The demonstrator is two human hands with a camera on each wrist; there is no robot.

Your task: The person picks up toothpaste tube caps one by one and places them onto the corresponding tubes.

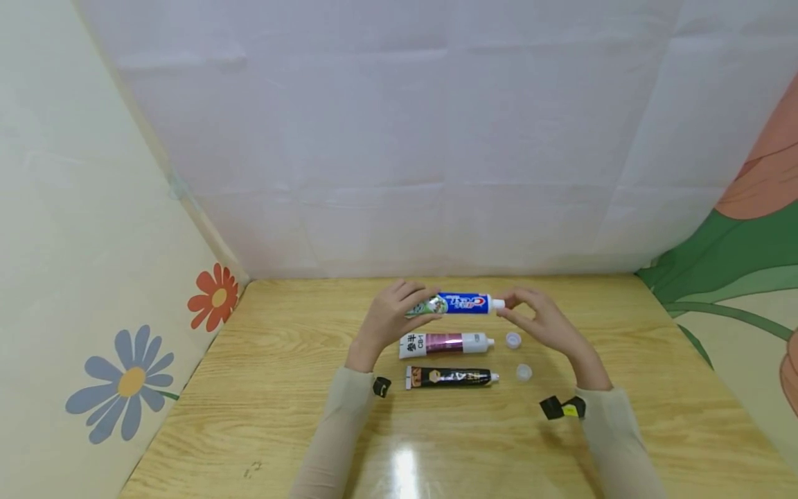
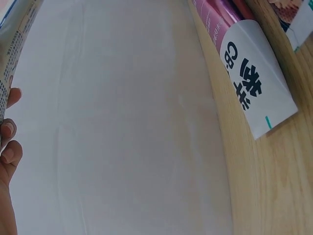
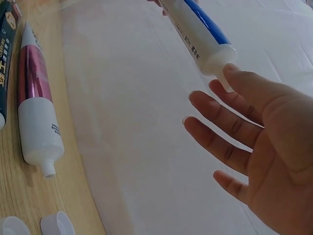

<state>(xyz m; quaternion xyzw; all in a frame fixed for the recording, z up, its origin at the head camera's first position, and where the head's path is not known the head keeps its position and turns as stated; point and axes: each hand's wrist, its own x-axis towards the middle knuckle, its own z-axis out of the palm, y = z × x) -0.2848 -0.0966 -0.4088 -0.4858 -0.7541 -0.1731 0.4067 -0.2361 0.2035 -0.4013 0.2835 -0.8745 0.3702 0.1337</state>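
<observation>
In the head view my left hand [image 1: 399,310] grips the rear part of a blue, white and green toothpaste tube [image 1: 464,303], held above the table. The tube's white nozzle end [image 3: 226,81] points right. My right hand [image 1: 541,320] has its thumb and forefinger at that tip, pinching it; the other fingers are spread apart in the right wrist view. Below the held tube lie a white and pink toothpaste tube [image 1: 444,343] and a black toothpaste tube [image 1: 451,377], both with bare nozzles pointing right. A white cap [image 1: 513,339] and another white cap [image 1: 524,372] lie beside them.
The wooden table [image 1: 280,416] ends at a white cloth backdrop [image 1: 374,138]. Side panels with printed flowers [image 1: 131,381] stand left and right. Black straps [image 1: 551,407] hang at the wrists.
</observation>
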